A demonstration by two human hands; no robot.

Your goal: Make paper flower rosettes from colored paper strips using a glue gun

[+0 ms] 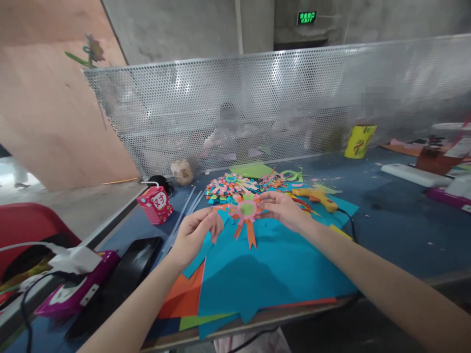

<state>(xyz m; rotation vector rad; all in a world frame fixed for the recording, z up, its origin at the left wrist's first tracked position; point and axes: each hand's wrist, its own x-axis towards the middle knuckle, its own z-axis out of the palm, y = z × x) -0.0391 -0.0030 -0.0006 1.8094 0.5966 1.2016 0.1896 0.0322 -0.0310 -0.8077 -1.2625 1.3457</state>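
Observation:
My right hand (pixel 282 210) holds a paper rosette (pixel 247 210) by its right edge, between thumb and fingers. The rosette has a green centre, a pink fringed ring and orange tails hanging down. Just left of it is my left hand (pixel 198 231), its fingers curled together; what they pinch, if anything, I cannot make out. Below both hands lies a large blue paper sheet (pixel 272 269), with orange paper (pixel 184 294) partly under it. Behind the rosette sits a pile of finished-looking fringed paper rosettes (pixel 230 185) in several colours.
A yellow glue gun (pixel 318 197) with a black cord lies right of the pile. Clear glue sticks (pixel 180 215), a pink drink carton (pixel 155 203), a black phone (pixel 138 260) and a purple power strip (pixel 79 289) are on the left. A perforated metal screen (pixel 257 108) borders the table's back; a yellow container (pixel 360 141) stands there.

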